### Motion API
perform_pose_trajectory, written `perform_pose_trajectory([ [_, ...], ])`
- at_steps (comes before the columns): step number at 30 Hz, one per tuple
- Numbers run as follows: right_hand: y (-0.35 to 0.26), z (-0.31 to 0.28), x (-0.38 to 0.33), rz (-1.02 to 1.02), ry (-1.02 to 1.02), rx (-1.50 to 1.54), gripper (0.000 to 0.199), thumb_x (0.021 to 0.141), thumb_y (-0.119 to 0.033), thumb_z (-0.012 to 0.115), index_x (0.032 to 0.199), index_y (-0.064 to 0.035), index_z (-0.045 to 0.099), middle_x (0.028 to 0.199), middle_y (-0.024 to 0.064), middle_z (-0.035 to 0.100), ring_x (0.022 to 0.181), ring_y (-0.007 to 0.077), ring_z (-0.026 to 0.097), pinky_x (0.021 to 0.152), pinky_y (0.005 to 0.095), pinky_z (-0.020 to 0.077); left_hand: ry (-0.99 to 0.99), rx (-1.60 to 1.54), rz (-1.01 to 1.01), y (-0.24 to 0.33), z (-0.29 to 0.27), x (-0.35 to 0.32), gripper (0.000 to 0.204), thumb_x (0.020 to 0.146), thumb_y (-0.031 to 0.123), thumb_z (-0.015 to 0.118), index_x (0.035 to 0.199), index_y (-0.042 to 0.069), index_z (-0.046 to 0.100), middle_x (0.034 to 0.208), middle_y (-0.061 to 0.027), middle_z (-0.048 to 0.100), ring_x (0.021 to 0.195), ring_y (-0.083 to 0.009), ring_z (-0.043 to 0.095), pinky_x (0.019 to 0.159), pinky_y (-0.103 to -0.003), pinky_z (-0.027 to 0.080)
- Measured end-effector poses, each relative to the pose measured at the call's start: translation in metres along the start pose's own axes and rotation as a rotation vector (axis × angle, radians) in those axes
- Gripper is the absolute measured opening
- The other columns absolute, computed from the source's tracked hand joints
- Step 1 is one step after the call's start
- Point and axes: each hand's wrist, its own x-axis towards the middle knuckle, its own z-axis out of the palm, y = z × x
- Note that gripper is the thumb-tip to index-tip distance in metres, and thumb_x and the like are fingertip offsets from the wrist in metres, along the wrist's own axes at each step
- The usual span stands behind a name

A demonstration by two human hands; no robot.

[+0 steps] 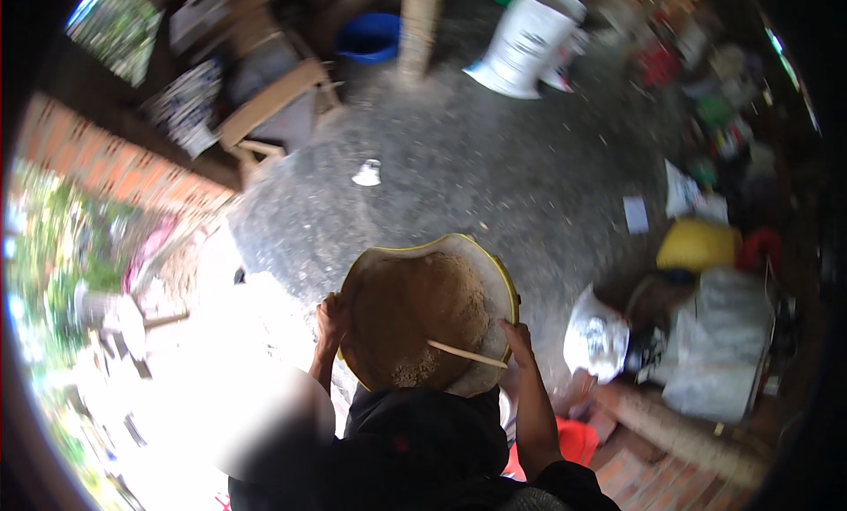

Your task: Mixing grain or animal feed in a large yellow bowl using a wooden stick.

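A wide round yellow-rimmed basin (490, 262) holds a brown grainy mass and is held up in front of my body, tilted a little. My left hand (332, 319) grips its left rim. My right hand (519, 343) grips the right rim. A thin pale wooden stick (466, 354) lies across the lower right part of the basin, one end near my right hand. Pale clumps sit at the basin's near edge. My dark sleeves and chest fill the bottom of the view.
Grey gritty floor (494, 167) stretches ahead. A white sack (528, 41) and a blue tub (369, 36) stand at the far end, wooden furniture (269, 101) at far left. At right are a yellow container (697, 244), a silvery bag (596, 338), and a red stool (578, 440) below.
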Motion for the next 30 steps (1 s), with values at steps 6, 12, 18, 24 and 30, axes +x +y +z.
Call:
perform_pose_trajectory([
  [6, -0.087, 0.035, 0.052, -0.105, -0.159, -0.137, 0.042, 0.087, -0.031, 0.065, 0.110, 0.0049, 0.064, 0.100, 0.0086, 0.067, 0.089, 0.0189, 0.061, 0.076, 0.0363, 0.0479, 0.101, -0.245, -0.131, -0.060, -0.039, -0.025, 0.017, 0.078, 0.015, 0.059, 0.090, 0.003, 0.062, 0.077, -0.0242, 0.064, 0.078, -0.0433, 0.063, 0.067, -0.051, 0.049],
  [12, -0.195, 0.036, 0.020, -0.015, -0.324, -0.298, 0.076, 0.090, -0.050, 0.056, 0.144, -0.0002, 0.037, 0.151, 0.0147, 0.034, 0.138, 0.0272, 0.032, 0.106, 0.0391, 0.0317, 0.295, -0.353, -0.182, -0.037, -0.111, -0.054, 0.022, 0.076, 0.014, 0.060, 0.095, 0.003, 0.059, 0.083, -0.0253, 0.063, 0.084, -0.0464, 0.060, 0.071, -0.052, 0.047],
  [18, -0.311, 0.157, -0.016, -0.337, -0.255, -0.451, 0.090, 0.079, -0.056, 0.066, 0.140, 0.0049, 0.041, 0.147, 0.0214, 0.038, 0.135, 0.0325, 0.038, 0.107, 0.0387, 0.0325, 0.621, -0.342, -0.249, -0.089, -0.200, -0.067, 0.025, 0.071, 0.010, 0.061, 0.094, 0.002, 0.056, 0.080, -0.0252, 0.061, 0.083, -0.0469, 0.059, 0.071, -0.051, 0.047],
  [24, -0.394, 0.271, -0.049, -0.530, -0.394, -0.602, 0.088, 0.076, -0.055, 0.069, 0.134, 0.0069, 0.047, 0.140, 0.0249, 0.046, 0.130, 0.0355, 0.044, 0.105, 0.0399, 0.0372, 0.772, -0.284, -0.511, -0.154, -0.231, -0.077, 0.024, 0.070, 0.010, 0.061, 0.092, 0.001, 0.055, 0.081, -0.0253, 0.061, 0.084, -0.0457, 0.060, 0.070, -0.050, 0.046],
  [30, -0.491, 0.394, -0.080, -0.594, -0.521, -0.754, 0.093, 0.076, -0.052, 0.069, 0.141, 0.0058, 0.037, 0.147, 0.0242, 0.037, 0.138, 0.0341, 0.033, 0.110, 0.0397, 0.0308, 0.985, -0.202, -0.616, -0.201, -0.263, -0.059, 0.019, 0.072, 0.010, 0.059, 0.088, 0.000, 0.059, 0.074, -0.0244, 0.061, 0.074, -0.0401, 0.063, 0.065, -0.044, 0.047],
])
